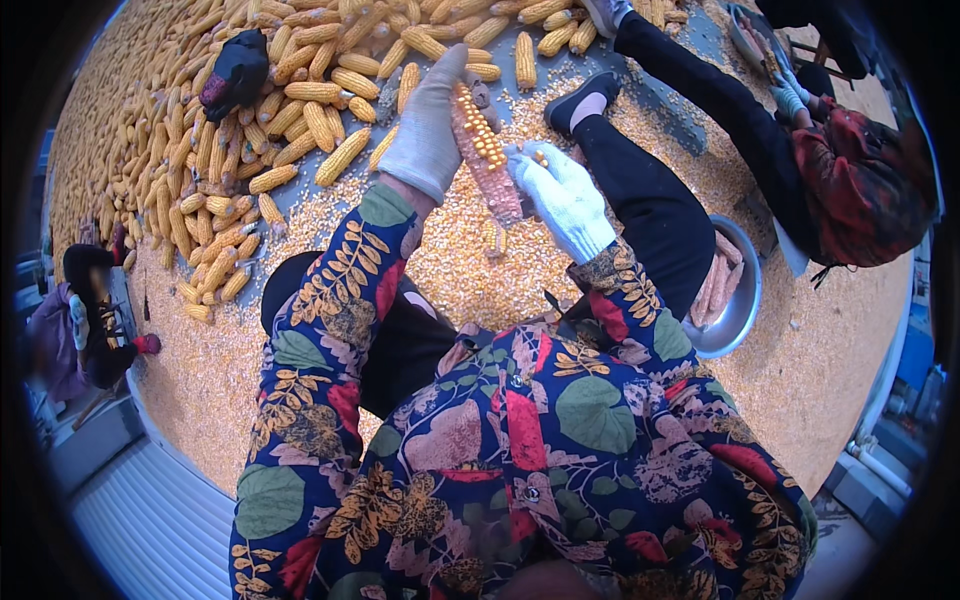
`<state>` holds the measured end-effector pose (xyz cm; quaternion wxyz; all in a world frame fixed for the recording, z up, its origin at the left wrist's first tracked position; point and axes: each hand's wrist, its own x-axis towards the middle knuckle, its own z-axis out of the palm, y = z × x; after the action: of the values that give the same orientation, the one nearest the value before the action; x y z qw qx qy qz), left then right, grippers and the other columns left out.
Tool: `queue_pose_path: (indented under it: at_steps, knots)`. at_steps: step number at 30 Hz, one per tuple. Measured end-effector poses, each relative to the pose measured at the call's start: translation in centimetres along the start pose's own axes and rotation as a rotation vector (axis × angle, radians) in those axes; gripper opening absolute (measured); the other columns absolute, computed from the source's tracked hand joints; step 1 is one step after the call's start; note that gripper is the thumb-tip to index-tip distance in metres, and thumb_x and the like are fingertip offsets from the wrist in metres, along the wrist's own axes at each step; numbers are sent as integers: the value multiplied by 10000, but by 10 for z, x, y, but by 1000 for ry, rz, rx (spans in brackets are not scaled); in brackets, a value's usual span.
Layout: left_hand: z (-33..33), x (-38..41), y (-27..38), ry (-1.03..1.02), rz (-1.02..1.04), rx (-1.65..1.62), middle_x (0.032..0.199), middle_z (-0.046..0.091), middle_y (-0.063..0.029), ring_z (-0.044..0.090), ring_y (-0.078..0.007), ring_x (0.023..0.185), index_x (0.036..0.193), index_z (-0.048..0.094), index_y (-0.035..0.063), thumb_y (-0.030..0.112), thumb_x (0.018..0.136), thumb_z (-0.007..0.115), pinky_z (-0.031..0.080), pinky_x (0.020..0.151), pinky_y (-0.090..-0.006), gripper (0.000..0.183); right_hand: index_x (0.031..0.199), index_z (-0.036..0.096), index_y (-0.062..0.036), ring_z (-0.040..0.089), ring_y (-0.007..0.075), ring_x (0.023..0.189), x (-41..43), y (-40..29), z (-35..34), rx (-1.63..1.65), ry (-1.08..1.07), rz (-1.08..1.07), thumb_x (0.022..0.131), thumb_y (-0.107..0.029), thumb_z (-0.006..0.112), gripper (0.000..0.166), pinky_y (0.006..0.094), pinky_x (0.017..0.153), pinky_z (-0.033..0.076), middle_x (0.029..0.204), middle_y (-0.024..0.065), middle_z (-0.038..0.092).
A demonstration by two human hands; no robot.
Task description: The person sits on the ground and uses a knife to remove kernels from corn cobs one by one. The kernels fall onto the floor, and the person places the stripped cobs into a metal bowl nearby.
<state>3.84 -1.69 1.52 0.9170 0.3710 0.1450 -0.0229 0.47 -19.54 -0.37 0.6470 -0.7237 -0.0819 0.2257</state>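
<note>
My left hand, in a grey knitted glove, grips a partly shelled corn cob by its upper end. Yellow kernels stay on the cob in a narrow patch; its lower part is bare and pinkish. My right hand, in a white knitted glove, has curled fingers against the cob's right side. A few loose kernels show at those fingers, while the fingertips are partly hidden. Beneath both hands lies a thick layer of shelled corn kernels, with a short corn piece on it.
A large heap of unshelled corn ears rises ahead and left, with a dark cloth bundle on top. To my right stands a metal basin holding bare cobs. Other people sit at right and far left.
</note>
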Motion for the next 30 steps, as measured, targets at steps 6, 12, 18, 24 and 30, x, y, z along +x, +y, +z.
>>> queue_pose_path:
  at_steps: [6,12,18,24,30]
  knots:
    - [7,-3,-4,151,47,117,668,534,-10,554,-138,542,857,548,101,336,867,645,506,504,-300,254,1162,553,9,614,269,999,-2,-16,1,-286,-24,-69,887,-431,578,520,356,860,470,1067,189,636]
    - [12,-7,-19,120,10,193,708,567,-27,572,-125,560,891,582,65,307,878,624,509,511,-271,246,1096,553,-6,612,385,881,1,-8,16,-481,-46,84,877,-518,510,558,451,770,470,927,224,635]
    - [7,-9,-17,58,-58,118,681,564,-31,573,-128,542,877,557,76,331,887,617,489,481,-248,263,1079,586,14,627,258,824,-10,-3,12,-710,-34,-256,912,-158,573,241,363,652,508,946,161,621]
    - [0,-1,-10,-78,-33,-9,688,568,-57,591,-171,558,871,547,63,453,869,614,514,500,-302,396,1103,548,24,638,277,816,-7,-2,5,462,-257,23,952,-276,511,339,412,685,557,971,181,615]
    - [-11,1,-29,41,1,53,779,562,-46,575,-168,675,922,519,92,555,873,463,522,633,-304,470,1054,553,-5,631,202,637,-7,-8,18,395,-156,257,917,-389,545,407,326,530,542,819,112,631]
